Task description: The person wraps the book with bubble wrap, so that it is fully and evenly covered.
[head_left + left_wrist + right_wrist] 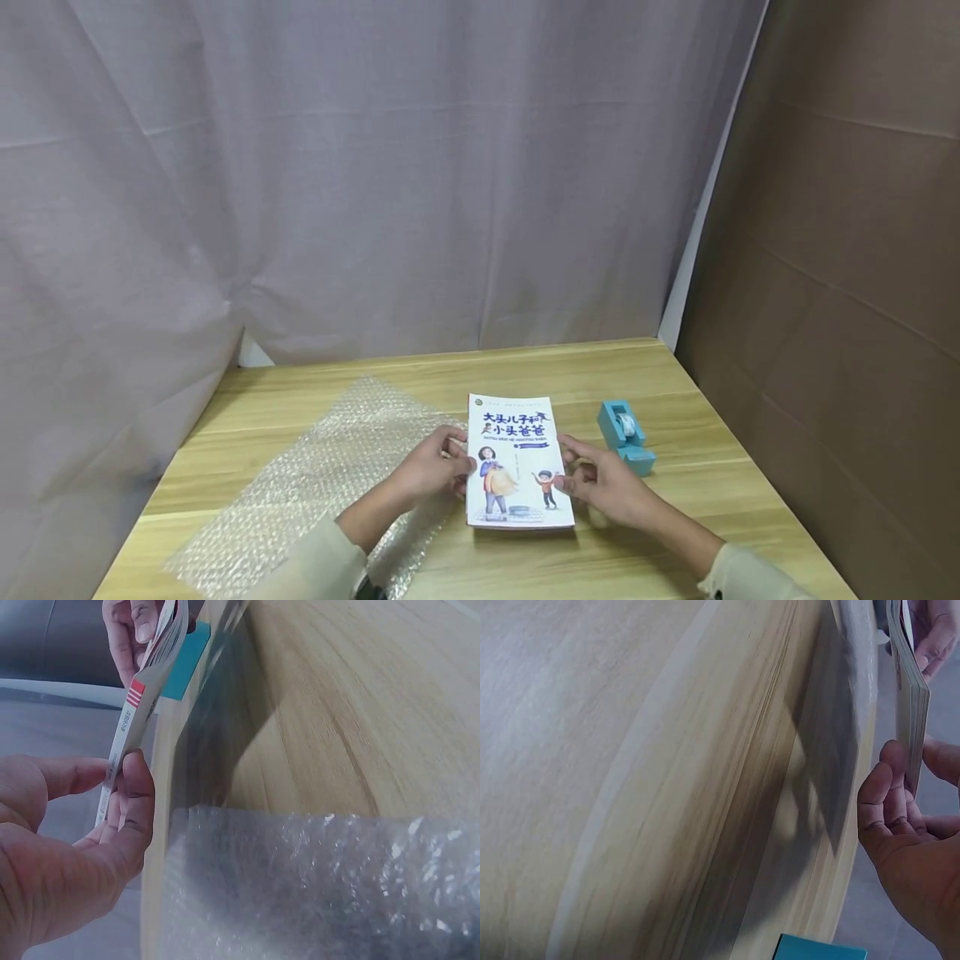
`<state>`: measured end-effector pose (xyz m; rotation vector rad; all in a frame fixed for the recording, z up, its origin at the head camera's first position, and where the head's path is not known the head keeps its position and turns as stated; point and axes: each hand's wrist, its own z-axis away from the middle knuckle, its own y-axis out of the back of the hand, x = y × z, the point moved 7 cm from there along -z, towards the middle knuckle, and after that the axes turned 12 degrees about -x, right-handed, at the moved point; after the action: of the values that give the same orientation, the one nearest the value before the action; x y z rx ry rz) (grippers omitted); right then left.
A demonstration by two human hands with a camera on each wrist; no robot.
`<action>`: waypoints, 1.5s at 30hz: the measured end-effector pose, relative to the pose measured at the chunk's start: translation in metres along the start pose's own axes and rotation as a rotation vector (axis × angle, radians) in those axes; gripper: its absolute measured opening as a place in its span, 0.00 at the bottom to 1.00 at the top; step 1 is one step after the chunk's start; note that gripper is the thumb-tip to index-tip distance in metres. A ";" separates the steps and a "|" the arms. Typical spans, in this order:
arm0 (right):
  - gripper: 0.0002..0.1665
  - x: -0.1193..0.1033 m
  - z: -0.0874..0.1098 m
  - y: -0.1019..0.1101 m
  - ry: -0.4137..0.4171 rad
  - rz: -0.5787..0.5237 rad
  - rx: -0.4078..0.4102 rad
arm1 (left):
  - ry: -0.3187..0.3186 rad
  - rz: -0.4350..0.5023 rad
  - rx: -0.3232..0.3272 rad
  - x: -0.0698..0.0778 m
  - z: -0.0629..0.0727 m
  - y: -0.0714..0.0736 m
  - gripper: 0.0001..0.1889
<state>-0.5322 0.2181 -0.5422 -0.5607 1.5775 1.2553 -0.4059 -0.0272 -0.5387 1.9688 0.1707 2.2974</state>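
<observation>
There is one book (519, 487), one sheet of bubble wrap (300, 479), one tape holder (637, 458), one roll of tape (626, 423) and one desk (712, 492). One left hand (433, 465) and one right hand (606, 485) make two hands, and there are two sleeves (750, 573) too

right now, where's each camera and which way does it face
Head: head-worn, facing forward and down at the book; left hand, right hand, sleeves show.
Left wrist: worn there, watching its hand grip the book; right hand partly shows.
Right wrist: worn there, watching its hand grip the book; left hand partly shows.
Both wrist views share the book and bubble wrap.
</observation>
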 end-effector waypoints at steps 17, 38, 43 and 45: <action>0.49 -0.016 -0.011 -0.016 0.086 0.077 -0.054 | 0.018 0.004 0.036 -0.004 0.017 0.026 0.25; 0.54 -0.036 -0.030 -0.036 0.119 0.034 -0.157 | 0.063 0.009 0.091 -0.012 0.036 0.049 0.24; 0.53 -0.042 -0.036 -0.042 0.121 0.060 -0.169 | 0.091 0.004 0.095 -0.015 0.042 0.057 0.24; 0.53 -0.045 -0.039 -0.044 0.125 0.073 -0.167 | 0.096 -0.003 0.099 -0.016 0.044 0.061 0.25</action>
<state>-0.4948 0.1570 -0.5234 -0.7046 1.6176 1.4394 -0.3608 -0.0896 -0.5382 1.9008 0.3011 2.4284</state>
